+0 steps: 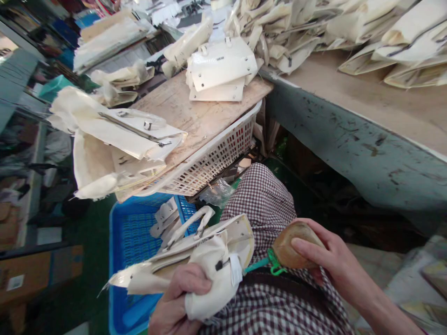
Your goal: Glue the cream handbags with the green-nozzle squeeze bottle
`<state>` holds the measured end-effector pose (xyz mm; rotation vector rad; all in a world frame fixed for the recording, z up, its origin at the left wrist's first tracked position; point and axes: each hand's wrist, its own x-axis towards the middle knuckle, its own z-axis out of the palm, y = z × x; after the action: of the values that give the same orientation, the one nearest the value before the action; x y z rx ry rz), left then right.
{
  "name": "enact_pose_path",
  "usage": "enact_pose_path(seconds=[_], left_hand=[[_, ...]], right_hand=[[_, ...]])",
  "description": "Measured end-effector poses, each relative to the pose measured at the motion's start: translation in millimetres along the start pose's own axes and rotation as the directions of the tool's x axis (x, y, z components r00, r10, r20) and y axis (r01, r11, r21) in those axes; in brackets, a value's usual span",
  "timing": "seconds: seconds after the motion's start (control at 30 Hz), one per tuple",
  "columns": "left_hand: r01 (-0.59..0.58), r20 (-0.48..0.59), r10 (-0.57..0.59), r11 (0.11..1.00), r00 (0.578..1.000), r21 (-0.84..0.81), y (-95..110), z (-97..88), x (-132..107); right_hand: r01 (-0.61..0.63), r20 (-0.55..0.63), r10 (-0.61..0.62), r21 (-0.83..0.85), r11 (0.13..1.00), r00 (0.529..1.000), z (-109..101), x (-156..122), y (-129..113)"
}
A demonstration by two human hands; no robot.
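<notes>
My left hand (pixel 181 295) grips a cream-coloured, unfinished handbag (pixel 213 260) by its soft folded edge, over my lap. The bag has a looped handle (pixel 192 223), a dark zipper and a small white label (pixel 235 270). In my right hand (pixel 324 251) is a brown rounded squeeze bottle (pixel 296 244) with a teal nozzle and green string tied at its neck. The nozzle's tip points at the bag's edge beside the label; whether it touches cannot be made out. Thumb and fingers wrap around the bottle, the fingers partly hidden behind it.
A blue crate (pixel 117 260) with cream pieces stands below left. Ahead, a board (pixel 188 121) over a white basket (pixel 213 163) bears a cream bag with a zipper (pixel 122 135) and stacked panels (pixel 223 65). More bags pile on the right-hand table (pixel 324 88). A checked apron (pixel 258 200) covers my lap.
</notes>
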<state>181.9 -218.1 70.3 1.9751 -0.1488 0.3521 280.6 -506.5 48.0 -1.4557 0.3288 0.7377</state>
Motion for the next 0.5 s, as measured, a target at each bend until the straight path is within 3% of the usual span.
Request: enact_pose_path(seconds=[0.07, 0.13, 0.23, 0.33, 0.43, 0.5], left_hand=[[-0.076, 0.043, 0.072, 0.993, 0.996, 0.088, -2, -0.5, 5], [-0.08, 0.033, 0.075, 0.98, 0.997, 0.18, -5, -1.3, 11], [-0.023, -0.024, 0.033, 0.944, 0.999, 0.328, -14, -3.3, 22], [0.025, -0.087, 0.012, 0.911, 0.996, 0.412, -26, -4.9, 34], [0.076, -0.122, -0.023, 0.894, 0.992, 0.443, -36, -4.6, 46], [0.072, -0.125, -0.01, 0.864, 0.992, 0.498, -41, -5.2, 53]], right_hand=[[0.011, -0.021, -0.009, 0.099, 0.995, 1.0, -1, 1, 2], [0.018, -0.039, -0.009, 0.245, 0.969, 0.999, -6, 0, 7], [-0.013, -0.007, 0.021, 0.564, 0.826, 1.0, -21, -3, 26], [0.043, -0.019, -0.057, 0.889, 0.456, 0.998, -39, -8, 45], [0.085, -0.07, -0.261, 0.995, 0.047, 0.963, -49, -17, 53], [0.077, -0.094, -0.349, 0.995, -0.064, 0.932, -52, -23, 54]])
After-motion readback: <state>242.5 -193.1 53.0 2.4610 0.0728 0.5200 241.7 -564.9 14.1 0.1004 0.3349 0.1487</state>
